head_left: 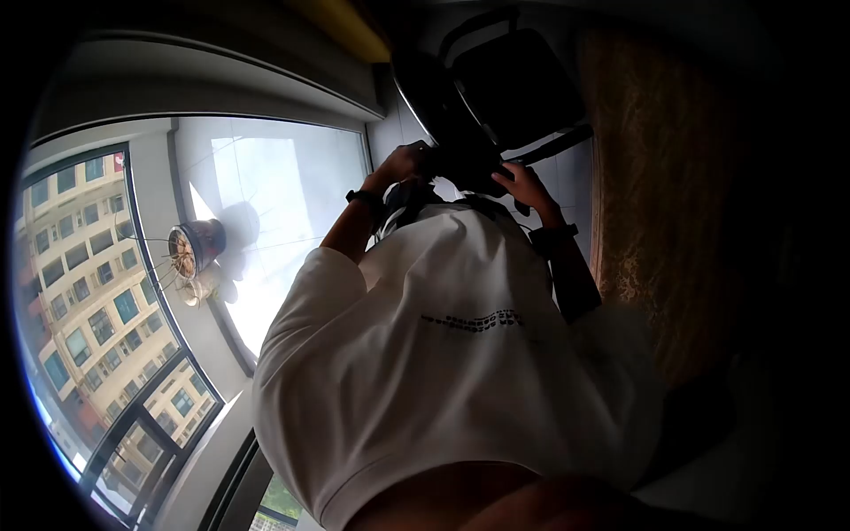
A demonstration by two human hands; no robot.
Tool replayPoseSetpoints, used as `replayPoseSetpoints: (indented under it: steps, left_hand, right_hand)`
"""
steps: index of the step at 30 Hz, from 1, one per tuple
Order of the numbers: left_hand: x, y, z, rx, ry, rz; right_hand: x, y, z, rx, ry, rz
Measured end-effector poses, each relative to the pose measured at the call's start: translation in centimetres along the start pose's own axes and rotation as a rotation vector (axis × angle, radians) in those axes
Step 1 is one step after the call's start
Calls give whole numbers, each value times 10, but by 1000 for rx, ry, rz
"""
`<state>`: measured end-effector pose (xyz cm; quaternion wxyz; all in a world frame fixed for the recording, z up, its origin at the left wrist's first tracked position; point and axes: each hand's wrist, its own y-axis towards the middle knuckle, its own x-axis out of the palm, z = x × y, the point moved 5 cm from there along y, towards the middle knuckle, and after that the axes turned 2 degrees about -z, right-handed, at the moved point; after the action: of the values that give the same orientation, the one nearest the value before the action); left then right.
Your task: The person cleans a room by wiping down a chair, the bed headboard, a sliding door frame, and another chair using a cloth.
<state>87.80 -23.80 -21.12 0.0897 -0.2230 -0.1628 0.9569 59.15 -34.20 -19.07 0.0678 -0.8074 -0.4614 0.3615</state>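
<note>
My left hand (403, 165) is closed at the near end of a dark mass (465, 164) in front of my waist. Deep shadow hides its shape, and I cannot tell whether it belongs to the chair behind it. On the other side of the mass, my right hand (526, 186) has its fingers curled in against it, with the thumb side showing. What lies inside the fingers of either hand is too dark to name. Just beyond both hands stands a black chair (513, 88) with armrests. A bright line runs along the edge of its curved backrest (438, 88).
Along the right runs a brown patterned surface (655, 168), mostly in shadow. To the left, a potted plant (199, 246) stands on the sunlit tiled floor (266, 177) beside a large window (133, 336). A dark frame edge (367, 150) separates that bright area from me.
</note>
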Motion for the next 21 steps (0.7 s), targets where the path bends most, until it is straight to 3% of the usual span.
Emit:
replayPoseSetpoints:
  steps: [1, 3, 5, 6, 7, 8, 9, 13, 15, 17, 19, 21]
  left_hand:
    - [-11, 12, -11, 103, -248, -8]
    - [-39, 40, -29, 213, 145, 107]
    - [-66, 54, -7, 62, 416, 274]
    - [-85, 60, 13, 141, 384, 347]
    - [-98, 68, 15, 310, 747, 481]
    - [-116, 77, 15, 275, 748, 553]
    - [-133, 80, 17, 227, 752, 621]
    - [-169, 131, -21, 103, 590, 614]
    - [-170, 154, -20, 196, 693, 368]
    - [-169, 160, -5, 185, 681, 315]
    - [-162, 166, 5, 202, 883, 292]
    - [-147, 173, -2, 284, 917, 242]
  right_hand:
    - [-11, -1, -13, 70, 20, 3]
    - [-2, 14, -17, 128, 55, 72]
    - [14, 36, -21, -11, -18, 251]
    - [19, 49, -39, 17, 53, 163]
    - [25, 62, -56, 136, -53, 80]
    - [40, 84, -55, -132, -212, 278]
    - [40, 106, -60, -123, -226, 264]
    - [29, 149, -110, -63, -125, 342]
    - [37, 157, -108, 9, -129, 331]
    - [47, 166, -91, -83, -79, 319]
    - [39, 149, -89, -10, -72, 272]
    - [24, 123, -85, 208, 192, 201]
